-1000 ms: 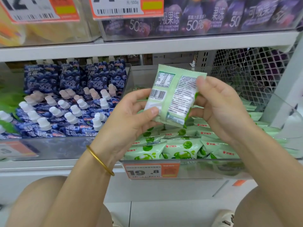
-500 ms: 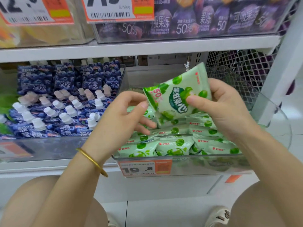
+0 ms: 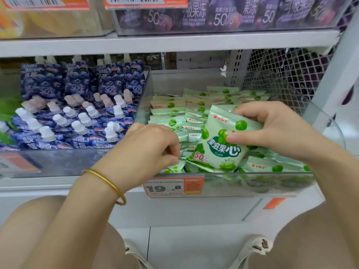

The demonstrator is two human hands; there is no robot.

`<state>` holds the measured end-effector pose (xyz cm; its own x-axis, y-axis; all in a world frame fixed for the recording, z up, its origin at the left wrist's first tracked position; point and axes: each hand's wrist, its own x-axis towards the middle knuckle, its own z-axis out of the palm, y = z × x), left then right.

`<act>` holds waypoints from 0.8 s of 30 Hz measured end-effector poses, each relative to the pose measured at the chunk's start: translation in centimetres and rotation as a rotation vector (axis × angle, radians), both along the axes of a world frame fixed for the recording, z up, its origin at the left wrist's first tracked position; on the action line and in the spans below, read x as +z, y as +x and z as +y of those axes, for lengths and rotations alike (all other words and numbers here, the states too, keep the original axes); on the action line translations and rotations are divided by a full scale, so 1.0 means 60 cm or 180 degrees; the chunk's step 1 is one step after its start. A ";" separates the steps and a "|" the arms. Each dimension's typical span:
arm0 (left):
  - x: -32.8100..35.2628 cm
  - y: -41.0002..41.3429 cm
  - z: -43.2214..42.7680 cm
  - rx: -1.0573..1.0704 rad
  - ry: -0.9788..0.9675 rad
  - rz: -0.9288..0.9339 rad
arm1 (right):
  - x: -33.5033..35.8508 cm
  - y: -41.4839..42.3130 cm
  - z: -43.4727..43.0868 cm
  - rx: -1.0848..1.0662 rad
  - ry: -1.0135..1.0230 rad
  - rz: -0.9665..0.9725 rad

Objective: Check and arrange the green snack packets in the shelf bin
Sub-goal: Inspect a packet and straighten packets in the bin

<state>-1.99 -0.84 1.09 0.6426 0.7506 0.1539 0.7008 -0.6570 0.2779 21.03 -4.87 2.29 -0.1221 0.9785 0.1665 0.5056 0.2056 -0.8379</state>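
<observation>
The right hand (image 3: 279, 131) pinches a green packet (image 3: 219, 146), printed face up and tilted, thumb on its front, low over the rows of packets (image 3: 169, 121) in the clear bin (image 3: 252, 184). The left hand (image 3: 147, 150), gold bangle (image 3: 105, 183) at the wrist, curls its fingers (image 3: 172, 152) among the front packets; any grip is hidden. Blue pouches (image 3: 77, 113) fill the neighbouring bin

The green packet (image 3: 223, 144) reads "果滋果心" and "50%". The orange price tag (image 3: 173, 186) on the bin shows "19.8". Blue pouches (image 3: 77, 84) and purple packs (image 3: 223, 16) read "50%".
</observation>
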 end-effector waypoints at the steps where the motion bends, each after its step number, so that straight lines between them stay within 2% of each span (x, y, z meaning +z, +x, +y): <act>1: 0.000 0.000 0.000 0.0010 0.0036 0.0058 | 0.002 0.001 -0.001 0.0014 0.0013 -0.0192; 7: 0.001 0.004 0.003 0.0123 0.0209 0.0372 | 0.000 -0.009 -0.001 0.0219 0.0056 -0.0690; 11: 0.001 0.002 0.004 0.0149 0.0167 0.0284 | -0.029 -0.043 0.002 0.0689 0.0516 -0.1918; 16: -0.002 0.000 0.005 0.0070 0.0127 0.0156 | -0.006 -0.034 -0.005 0.0595 0.0472 -0.1844; 24: -0.003 0.003 0.005 -0.0017 0.0009 0.0090 | -0.023 -0.053 0.003 0.0574 0.0452 -0.2216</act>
<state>-1.80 -0.51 0.90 0.6507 0.7467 0.1378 0.7049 -0.6615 0.2560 17.84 -4.68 0.92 -0.4029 0.9079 0.1154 0.8593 0.4187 -0.2939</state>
